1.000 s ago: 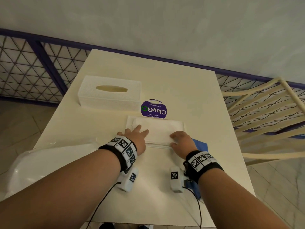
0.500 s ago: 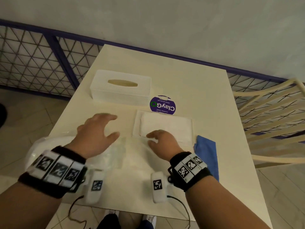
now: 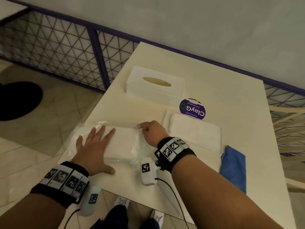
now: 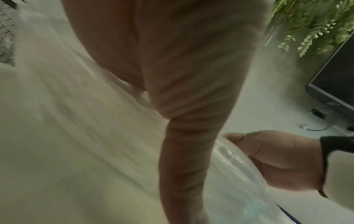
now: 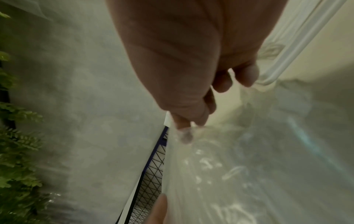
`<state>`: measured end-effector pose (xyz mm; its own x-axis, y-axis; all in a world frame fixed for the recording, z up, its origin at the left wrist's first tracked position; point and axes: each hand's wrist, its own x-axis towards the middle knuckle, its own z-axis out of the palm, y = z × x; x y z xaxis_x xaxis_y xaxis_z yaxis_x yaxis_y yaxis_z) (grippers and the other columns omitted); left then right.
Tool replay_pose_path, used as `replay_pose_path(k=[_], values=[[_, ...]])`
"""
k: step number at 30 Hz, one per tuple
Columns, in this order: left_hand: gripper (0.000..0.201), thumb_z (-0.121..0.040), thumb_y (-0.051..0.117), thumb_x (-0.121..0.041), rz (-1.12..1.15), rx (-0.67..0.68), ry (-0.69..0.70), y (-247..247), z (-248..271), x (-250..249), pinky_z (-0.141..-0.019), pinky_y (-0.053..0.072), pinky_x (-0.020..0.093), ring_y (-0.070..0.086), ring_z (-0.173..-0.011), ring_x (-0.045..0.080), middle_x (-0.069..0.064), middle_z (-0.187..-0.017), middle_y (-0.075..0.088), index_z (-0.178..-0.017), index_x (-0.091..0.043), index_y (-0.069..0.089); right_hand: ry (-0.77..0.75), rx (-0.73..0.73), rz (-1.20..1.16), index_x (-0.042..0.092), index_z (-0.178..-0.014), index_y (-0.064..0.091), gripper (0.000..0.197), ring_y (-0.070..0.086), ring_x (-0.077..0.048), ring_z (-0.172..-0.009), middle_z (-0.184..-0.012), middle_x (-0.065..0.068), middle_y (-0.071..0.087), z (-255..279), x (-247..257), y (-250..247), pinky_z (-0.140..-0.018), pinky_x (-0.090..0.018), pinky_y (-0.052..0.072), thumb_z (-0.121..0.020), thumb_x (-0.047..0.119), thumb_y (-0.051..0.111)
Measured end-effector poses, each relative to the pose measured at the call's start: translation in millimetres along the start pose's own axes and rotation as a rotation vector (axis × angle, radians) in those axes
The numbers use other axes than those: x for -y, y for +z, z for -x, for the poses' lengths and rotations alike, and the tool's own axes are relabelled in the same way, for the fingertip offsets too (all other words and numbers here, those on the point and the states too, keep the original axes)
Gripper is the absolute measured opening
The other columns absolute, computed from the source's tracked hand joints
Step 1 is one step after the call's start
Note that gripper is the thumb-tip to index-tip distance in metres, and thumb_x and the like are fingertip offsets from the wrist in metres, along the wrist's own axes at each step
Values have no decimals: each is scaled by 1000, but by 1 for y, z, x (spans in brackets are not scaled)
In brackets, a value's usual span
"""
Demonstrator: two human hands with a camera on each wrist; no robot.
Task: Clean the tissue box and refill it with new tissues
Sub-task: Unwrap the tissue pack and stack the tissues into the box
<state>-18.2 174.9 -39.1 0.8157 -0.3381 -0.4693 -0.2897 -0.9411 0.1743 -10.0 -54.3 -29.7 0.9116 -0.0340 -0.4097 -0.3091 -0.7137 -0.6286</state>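
A white tissue box (image 3: 155, 84) with an oval slot stands at the far side of the table. A pack of new tissues (image 3: 123, 143) in clear plastic wrap lies at the table's near left corner. My left hand (image 3: 94, 146) lies flat on the pack with straight, spread fingers. My right hand (image 3: 151, 129) pinches the wrap's far right corner between thumb and fingers; the right wrist view shows that pinch on the crinkled plastic wrap (image 5: 220, 159). A flat tray (image 3: 193, 131) of white tissues lies to the right of the pack.
A round purple ClayGo pack (image 3: 192, 109) lies between the box and the tray. A blue cloth (image 3: 234, 166) lies near the table's (image 3: 115, 104) right edge. A purple-framed mesh fence (image 3: 66, 52) runs along the wall. A cream chair (image 3: 288, 123) stands at the right.
Both hands left the tissues in the tray and moved left to the wrapped pack. The left hand now lies flat on it and the right hand has pinched its wrap.
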Motion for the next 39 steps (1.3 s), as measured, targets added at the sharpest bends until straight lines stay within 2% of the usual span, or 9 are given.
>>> replay_pose_path(k=[4,8,12,18,24,30,33,36,39], values=[[140,-46,76,-70,22,-15,28,7,1,6,-114,-7,56,-23,-144,21,-6,-157,-23,-142,-46,-23,-3,-2,32,37,-124,62,34,58,-20,-94,-96,4,45,-7,12,5,-83,-22,44,-92,27,52],[137,-49,75,-70,31,-27,38,10,1,9,-114,-8,56,-24,-143,20,-6,-157,-23,-141,-46,-24,93,65,113,20,-128,58,59,53,-16,-102,-92,9,43,-12,19,10,-80,-22,40,-79,51,68],[134,-51,72,-71,36,-42,33,14,2,9,-114,-8,56,-26,-142,20,-8,-156,-25,-141,-46,-24,86,33,130,16,-115,64,49,59,-23,-106,-112,-3,61,-13,22,17,-81,-28,49,-74,42,74],[134,-51,71,-73,42,-62,28,16,2,7,-113,-8,57,-26,-142,22,-6,-156,-25,-142,-46,-22,77,37,-11,10,-91,62,31,55,-19,-77,-77,2,56,-4,26,20,-69,-28,42,-80,38,71],[135,-50,72,-73,77,-78,21,15,3,6,-113,-7,57,-25,-142,20,-7,-155,-27,-140,-47,-25,171,58,-141,0,-89,66,31,58,-23,-76,-82,-7,61,-1,27,19,-68,-31,49,-88,31,61],[133,-52,73,-72,111,-58,-7,13,6,5,-113,-7,57,-25,-143,21,-5,-155,-28,-140,-49,-24,412,-97,-551,4,-115,55,41,53,-23,-76,-94,-8,55,10,6,-5,-65,-30,43,-86,32,59],[132,-52,72,-72,117,-63,-15,14,9,3,-113,-6,57,-25,-143,21,-5,-155,-29,-139,-49,-25,534,-77,-622,4,-129,48,73,58,-27,-94,-119,-10,58,17,-2,-5,-78,-33,51,-77,51,66],[132,-53,72,-71,116,-51,-18,15,10,-1,-113,-6,59,-26,-142,21,-5,-154,-31,-139,-50,-26,599,-9,-538,2,-118,55,73,48,-17,-49,-77,-9,59,31,-4,-5,-33,-12,36,-71,54,75],[132,-53,74,-70,133,-35,-29,15,11,-3,-113,-6,60,-27,-142,21,-6,-154,-31,-139,-51,-25,625,13,-544,1,-90,62,49,46,-13,-31,-70,-11,60,38,-11,-11,-35,-17,39,-68,39,82]])
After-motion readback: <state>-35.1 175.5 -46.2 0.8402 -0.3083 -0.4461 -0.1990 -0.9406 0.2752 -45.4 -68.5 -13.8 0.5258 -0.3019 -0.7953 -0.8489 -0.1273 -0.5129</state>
